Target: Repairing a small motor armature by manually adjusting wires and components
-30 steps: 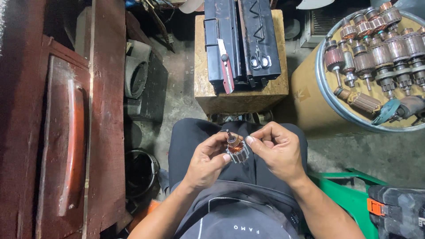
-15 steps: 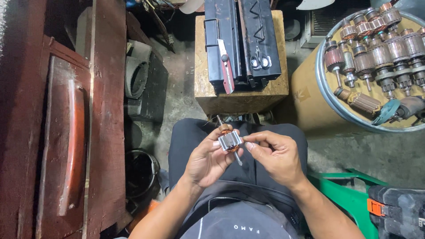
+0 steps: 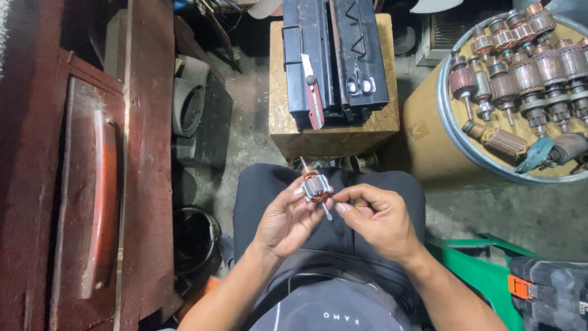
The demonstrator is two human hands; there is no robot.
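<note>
A small motor armature (image 3: 316, 187) with copper windings and a thin steel shaft is held over my lap. My left hand (image 3: 286, 219) grips its body from below and the left. The fingertips of my right hand (image 3: 376, 222) pinch the lower end of the shaft. The shaft tilts, its upper end pointing away from me toward the wooden block.
A wooden block (image 3: 334, 135) ahead carries black metal channels, a box cutter (image 3: 312, 92) and scissors (image 3: 355, 83). A round drum (image 3: 490, 165) at right holds several armatures (image 3: 527, 67). Dark red wooden furniture (image 3: 92, 184) stands at left; a green stool (image 3: 484, 270) at lower right.
The armature has been turned and raised slightly between my hands; its shaft now points up and away, and my right fingers have shifted to the lower shaft end.
</note>
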